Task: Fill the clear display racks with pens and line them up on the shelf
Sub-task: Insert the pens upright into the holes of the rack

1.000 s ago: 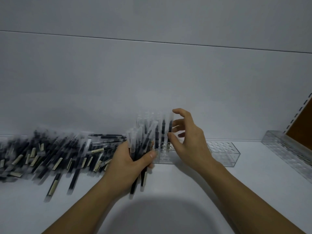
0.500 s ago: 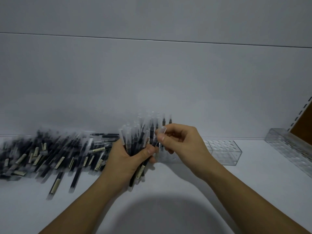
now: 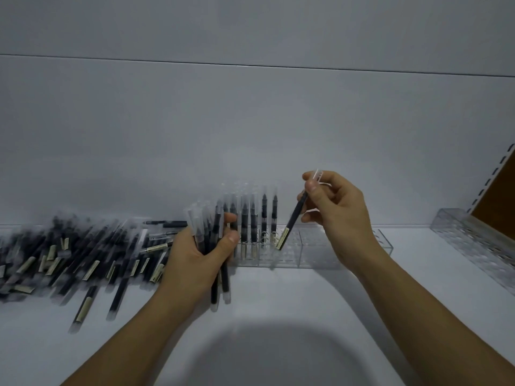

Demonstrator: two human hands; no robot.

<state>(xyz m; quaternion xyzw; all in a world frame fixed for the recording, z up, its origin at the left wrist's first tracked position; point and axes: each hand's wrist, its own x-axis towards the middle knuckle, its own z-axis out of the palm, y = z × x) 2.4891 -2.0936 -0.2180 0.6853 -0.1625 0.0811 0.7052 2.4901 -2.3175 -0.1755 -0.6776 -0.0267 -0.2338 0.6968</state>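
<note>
A clear display rack (image 3: 315, 253) stands on the white shelf at the middle, against the back wall. Several black pens (image 3: 264, 215) stand upright in its left holes. My left hand (image 3: 195, 257) grips a bundle of pens (image 3: 216, 232) just left of the rack. My right hand (image 3: 338, 215) pinches a single black pen (image 3: 294, 218) near its clear cap. That pen slants down to the left, with its lower end over the rack beside the standing pens.
A large loose pile of black pens (image 3: 69, 254) lies on the shelf (image 3: 306, 316) at the left. A second clear rack (image 3: 479, 243) lies along the right edge, near a brown panel (image 3: 498, 201) with a slotted upright.
My right hand pulled one pen out of the bundle, lifted it and carried it right, over the rack. My left hand kept the bundle and stayed beside the rack.
</note>
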